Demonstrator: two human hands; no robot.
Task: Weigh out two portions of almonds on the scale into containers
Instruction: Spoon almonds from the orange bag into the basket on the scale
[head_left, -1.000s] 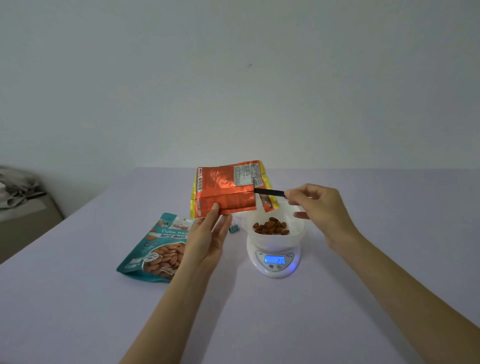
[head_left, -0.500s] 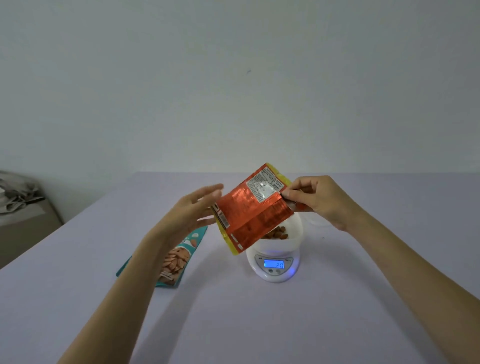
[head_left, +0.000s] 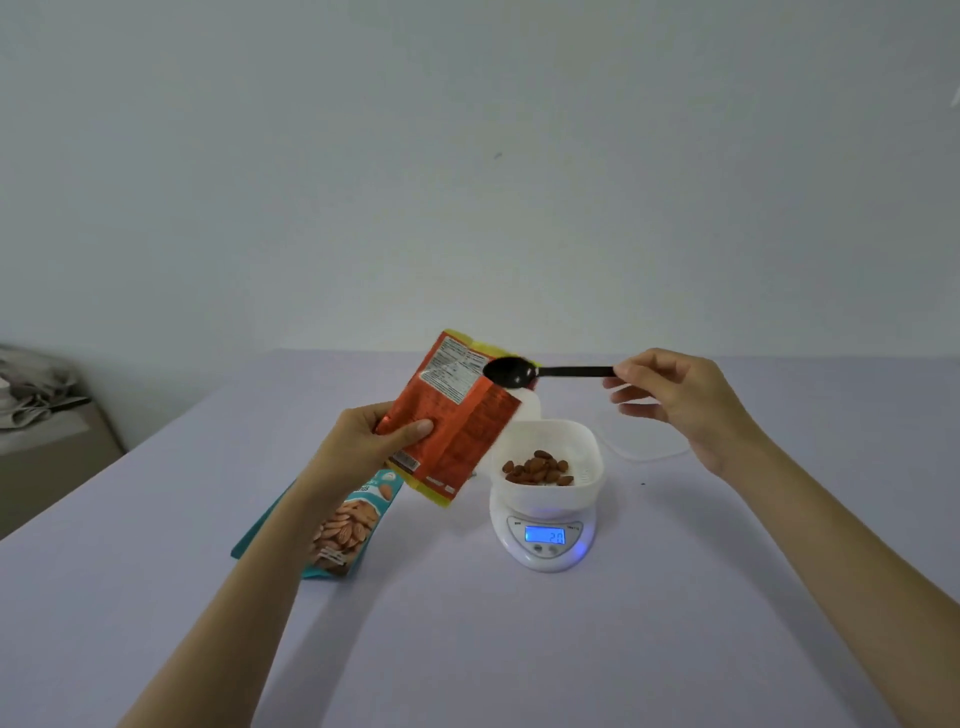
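Head camera, looking down over a lavender desk (head_left: 519, 649): two bare hands are raised above it, each holding one thing. The left hand (head_left: 363, 441) grips one orange-red foil pouch (head_left: 457, 431) low on its side, thumb across the printed back and fingers curled behind. The pouch is tilted, with its yellow-edged top pointing up and away. The right hand (head_left: 675, 405) pinches the far end of one black plastic spoon (head_left: 545, 371) between thumb and forefinger, and its other fingers are loosely spread below. The spoon lies level, its bowl just at the pouch's upper right corner.

Below and between the hands stands one white digital scale (head_left: 550, 540), its blue display lit with two digits that I cannot read surely. On its platform sits one white square plastic container (head_left: 587, 457). It holds the brown almonds (head_left: 540, 467) in a small heap, perhaps a dozen or more; they overlap too much for an exact count. A second white container (head_left: 530, 408) shows behind the first one, partly hidden by the pouch.

One teal almond bag (head_left: 358, 525) lies flat on the desk under the left forearm, left of the scale and apart from it. At the far left edge of the view, off the desk, a heap of grey cloth (head_left: 36, 395) rests on a beige surface.
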